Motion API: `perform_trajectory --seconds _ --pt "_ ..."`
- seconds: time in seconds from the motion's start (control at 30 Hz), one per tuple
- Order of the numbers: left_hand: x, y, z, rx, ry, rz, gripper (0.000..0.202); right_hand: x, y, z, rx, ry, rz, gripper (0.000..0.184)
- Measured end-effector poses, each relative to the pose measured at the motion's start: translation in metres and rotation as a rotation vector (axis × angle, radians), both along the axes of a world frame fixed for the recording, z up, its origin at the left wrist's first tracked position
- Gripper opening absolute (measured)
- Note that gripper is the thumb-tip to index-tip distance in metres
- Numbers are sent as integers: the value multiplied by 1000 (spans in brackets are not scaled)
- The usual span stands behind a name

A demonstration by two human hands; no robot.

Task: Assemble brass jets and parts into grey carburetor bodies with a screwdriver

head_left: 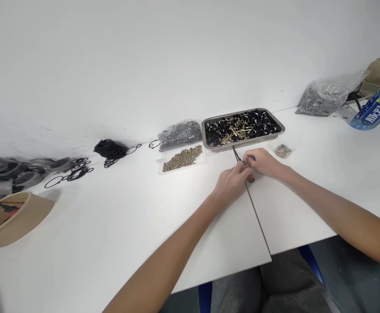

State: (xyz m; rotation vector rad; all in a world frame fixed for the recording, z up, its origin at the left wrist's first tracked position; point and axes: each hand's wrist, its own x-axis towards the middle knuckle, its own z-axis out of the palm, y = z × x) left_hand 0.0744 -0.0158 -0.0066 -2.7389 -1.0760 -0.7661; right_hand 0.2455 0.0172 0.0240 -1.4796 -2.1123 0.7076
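My left hand [231,181] and my right hand [261,161] meet on the white table just in front of a metal tray [209,143]. Both have their fingers pinched together around a thin metal tool [237,155] whose tip points toward the tray. What else sits between the fingertips is too small to make out. The tray holds several black rings and brass pins [238,128].
Left of the tray lie a bag of dark beads [180,134], a bag of small brass parts [183,158], black O-rings [110,151] and a tan bin [14,217]. A small metal lump [283,151], a bag of grey parts [327,98] and a blue bottle [377,108] sit to the right.
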Motion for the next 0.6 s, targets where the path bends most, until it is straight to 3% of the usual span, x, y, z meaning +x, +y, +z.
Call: perform_trajectory --seconds 0.33,0.6 --pt "-1 -1 7 -91 12 54 21 -1 -2 0 49 11 -36 33" --pt "0 -3 11 -123 26 73 23 -1 1 -11 105 9 -69 58"
